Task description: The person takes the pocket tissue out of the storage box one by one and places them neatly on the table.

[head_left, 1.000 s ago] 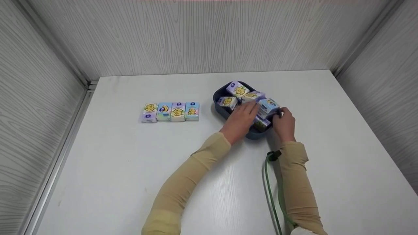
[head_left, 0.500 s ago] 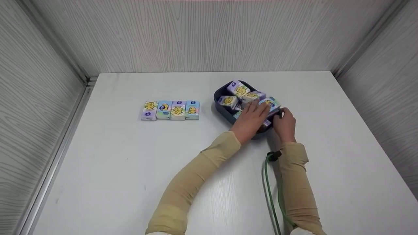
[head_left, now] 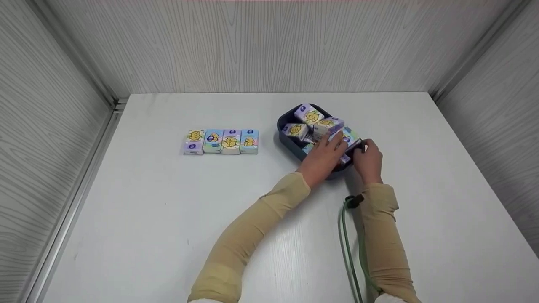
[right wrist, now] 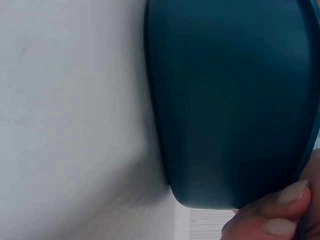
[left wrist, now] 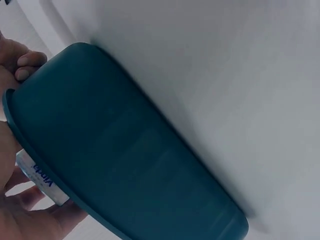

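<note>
Blue basket (head_left: 289,145) stands on the tabletop (head_left: 126,219), loaded with small packs (head_left: 310,115). Right grip (head_left: 369,162) pinches it; left grip (head_left: 322,160), loosely spread, touches packs inside. Light, flat-fingered nudges, with the basket braced, should shift them without denting.

Brand word: "Vinda", blue letters, slanting and upside down, on the white end of a packet (left wrist: 42,179) at 8 o'clock in the left wrist view
Row logos: small dark-blue marks on four packets (head_left: 230,143) at 9 o'clock from the tub (head_left: 290,146), too small to read
Tub logos: similar marks on packets inside (head_left: 309,114), also unreadable
</note>
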Available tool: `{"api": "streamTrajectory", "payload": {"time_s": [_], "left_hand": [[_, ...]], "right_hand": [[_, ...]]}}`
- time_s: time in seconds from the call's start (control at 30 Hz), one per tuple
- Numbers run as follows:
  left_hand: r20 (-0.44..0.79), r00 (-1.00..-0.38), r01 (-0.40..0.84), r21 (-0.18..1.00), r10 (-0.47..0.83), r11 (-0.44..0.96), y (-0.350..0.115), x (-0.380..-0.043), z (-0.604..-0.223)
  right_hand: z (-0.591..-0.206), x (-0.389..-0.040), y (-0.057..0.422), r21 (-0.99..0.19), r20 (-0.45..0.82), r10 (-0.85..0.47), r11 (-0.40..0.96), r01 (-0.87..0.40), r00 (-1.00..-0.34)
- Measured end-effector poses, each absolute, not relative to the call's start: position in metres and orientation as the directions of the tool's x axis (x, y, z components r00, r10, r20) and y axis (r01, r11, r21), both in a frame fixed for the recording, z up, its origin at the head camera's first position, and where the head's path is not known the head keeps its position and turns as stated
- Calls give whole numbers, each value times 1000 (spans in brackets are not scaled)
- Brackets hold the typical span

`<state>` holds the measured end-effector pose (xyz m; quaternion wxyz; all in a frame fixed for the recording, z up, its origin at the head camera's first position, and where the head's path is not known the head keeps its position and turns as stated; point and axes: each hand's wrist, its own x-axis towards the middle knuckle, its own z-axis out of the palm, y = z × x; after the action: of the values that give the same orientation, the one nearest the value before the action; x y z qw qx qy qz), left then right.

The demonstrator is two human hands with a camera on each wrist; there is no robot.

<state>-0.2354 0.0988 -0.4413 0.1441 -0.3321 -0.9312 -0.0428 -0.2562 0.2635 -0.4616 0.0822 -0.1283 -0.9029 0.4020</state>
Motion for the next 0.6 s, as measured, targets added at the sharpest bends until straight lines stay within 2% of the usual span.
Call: {"api": "streamTrajectory", "payload": {"time_s": [0.6], "left_hand": [[530, -666, 576, -83, 525, 813, 89, -224, -451]], "right_hand": [[-461, -257, 263, -744, 37, 310, 643, 181, -950]]}}
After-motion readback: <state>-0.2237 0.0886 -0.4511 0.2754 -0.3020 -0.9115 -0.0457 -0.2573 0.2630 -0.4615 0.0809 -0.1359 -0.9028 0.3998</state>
